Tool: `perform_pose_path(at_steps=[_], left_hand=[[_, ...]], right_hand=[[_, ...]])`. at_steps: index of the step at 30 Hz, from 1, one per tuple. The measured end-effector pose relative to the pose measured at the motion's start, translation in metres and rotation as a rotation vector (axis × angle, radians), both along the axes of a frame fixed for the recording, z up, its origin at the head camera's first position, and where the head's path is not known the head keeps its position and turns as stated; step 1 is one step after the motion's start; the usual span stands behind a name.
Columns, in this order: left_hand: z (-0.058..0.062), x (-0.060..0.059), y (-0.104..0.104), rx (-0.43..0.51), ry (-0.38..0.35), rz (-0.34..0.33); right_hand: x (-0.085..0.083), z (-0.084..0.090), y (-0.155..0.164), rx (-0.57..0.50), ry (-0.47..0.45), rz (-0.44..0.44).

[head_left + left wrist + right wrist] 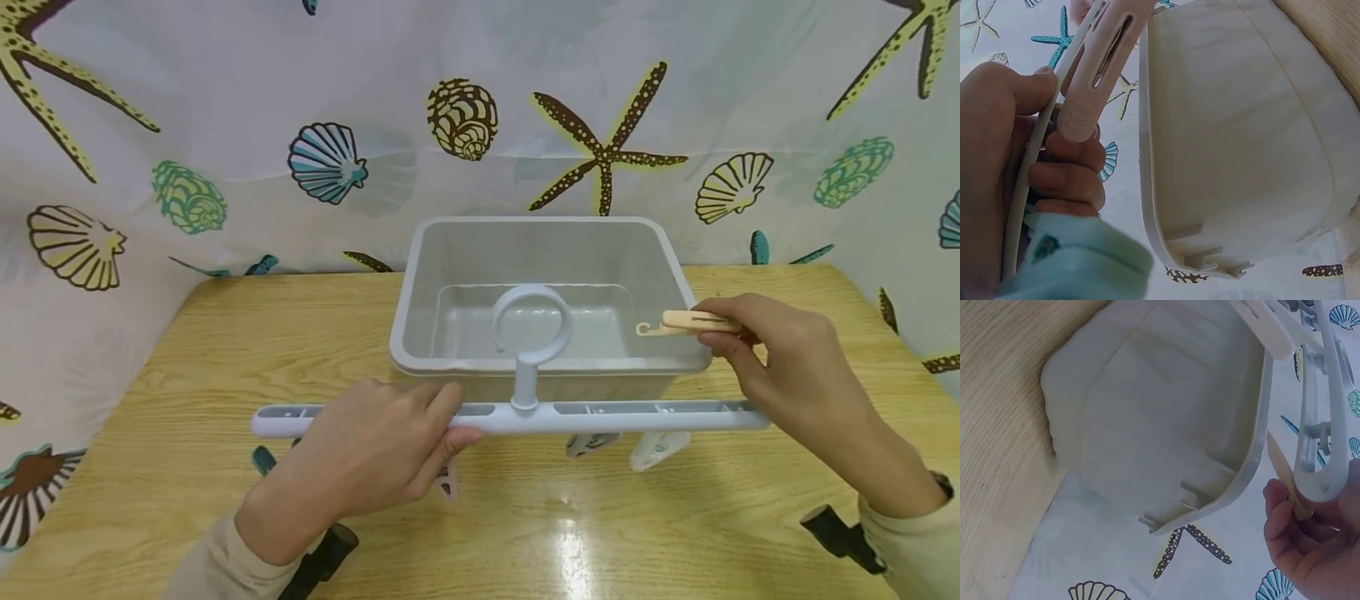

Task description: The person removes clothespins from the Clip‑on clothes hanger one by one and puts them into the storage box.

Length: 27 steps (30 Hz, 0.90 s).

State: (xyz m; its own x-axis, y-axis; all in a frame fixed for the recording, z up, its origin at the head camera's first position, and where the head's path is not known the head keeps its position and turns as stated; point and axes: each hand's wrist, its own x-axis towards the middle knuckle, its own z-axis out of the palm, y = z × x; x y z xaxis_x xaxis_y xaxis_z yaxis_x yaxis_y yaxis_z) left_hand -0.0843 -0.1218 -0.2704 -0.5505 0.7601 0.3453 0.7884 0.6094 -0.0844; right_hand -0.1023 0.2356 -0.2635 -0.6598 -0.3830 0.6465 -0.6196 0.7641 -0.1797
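The clip hanger (pixel 525 414) is gripped by the left hand (pixel 375 454) at 6 o'clock of the grey tub (pixel 420 333); a wooden peg (pixel 686 323) is pinched by the right hand (pixel 780 367) above the tub's 3 o'clock rim. If released early, the peg could be dropped outside.

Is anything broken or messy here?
Nothing stands out. The left hand grips the hanger bar, the right hand pinches a wooden peg over the tub, which sits upright.
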Motion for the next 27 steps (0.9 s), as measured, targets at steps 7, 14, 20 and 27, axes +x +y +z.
perform_pose_path(at_steps=[7,14,20,27], left_hand=[[0.001,-0.001,0.001,-0.008,-0.015,-0.002],[0.0,0.001,-0.001,-0.018,-0.013,0.01],[0.0,0.001,-0.001,-0.025,-0.013,0.011],[0.0,0.002,0.0,-0.031,-0.049,0.016]], right_hand=[[-0.003,-0.003,-0.002,0.009,-0.042,0.01],[-0.008,-0.002,-0.006,0.036,-0.075,0.009],[-0.01,-0.004,-0.01,0.053,-0.079,0.022],[-0.016,-0.004,-0.012,0.004,-0.098,0.067]])
